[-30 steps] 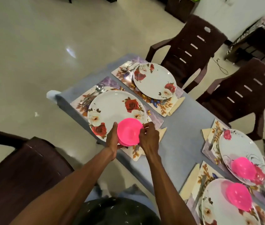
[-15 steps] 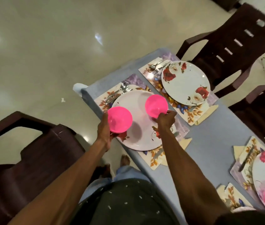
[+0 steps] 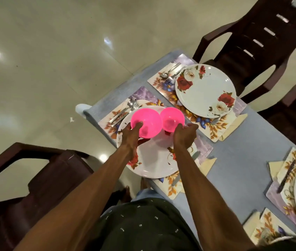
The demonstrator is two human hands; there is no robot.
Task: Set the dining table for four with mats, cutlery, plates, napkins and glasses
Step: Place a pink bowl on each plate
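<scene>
my left hand [image 3: 132, 134] pinches the rim of one pink bowl [image 3: 146, 122], thumb inside; my right hand [image 3: 184, 135] pinches the rim of a second pink bowl [image 3: 172, 119]. both sit mid-frame over the near plate [image 3: 154, 160], rims about touching, whether either rests on it i cannot tell. i judge one is meant for this plate, the other for the far plate [image 3: 206, 90] at upper right, bare on its mat [image 3: 163, 81]. cutlery [image 3: 125, 111] lies just left of the near plate, a napkin [image 3: 208, 164] to its right.
</scene>
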